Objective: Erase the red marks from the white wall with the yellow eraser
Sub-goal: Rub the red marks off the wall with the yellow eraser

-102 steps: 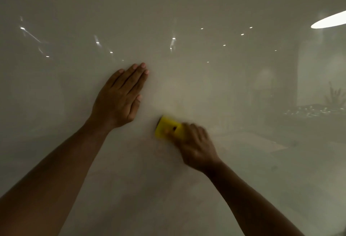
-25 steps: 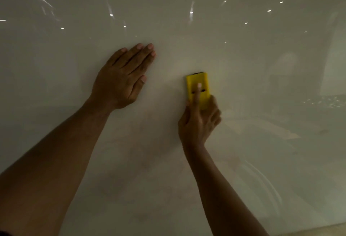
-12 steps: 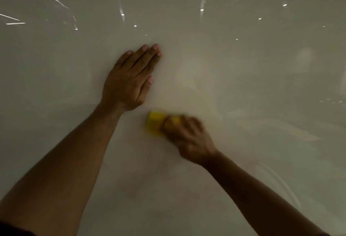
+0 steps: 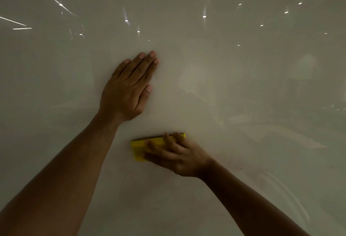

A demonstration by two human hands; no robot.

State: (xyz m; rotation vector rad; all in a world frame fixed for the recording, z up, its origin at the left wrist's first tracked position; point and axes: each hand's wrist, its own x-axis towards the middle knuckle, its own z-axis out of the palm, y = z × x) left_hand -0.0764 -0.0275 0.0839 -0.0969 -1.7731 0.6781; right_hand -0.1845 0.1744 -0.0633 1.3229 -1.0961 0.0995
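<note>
A glossy white wall [image 4: 234, 89] fills the head view. My right hand [image 4: 177, 155] presses the yellow eraser [image 4: 139, 147] flat against the wall, lying sideways, with my fingers covering its right half. My left hand [image 4: 129, 87] rests flat on the wall above and to the left of the eraser, fingers together and holding nothing. Faint reddish smears [image 4: 249, 172] show on the wall to the right of my right wrist. I see no sharp red lines.
Ceiling lights [image 4: 204, 16] and a dim room reflect in the shiny wall. Pale wipe streaks [image 4: 292, 198] curve across the lower right. Both forearms reach in from the bottom of the view.
The eraser was upright to the right of my left hand a second ago. My right hand has swept it down and left, now lying sideways below my left hand, which stays planted.
</note>
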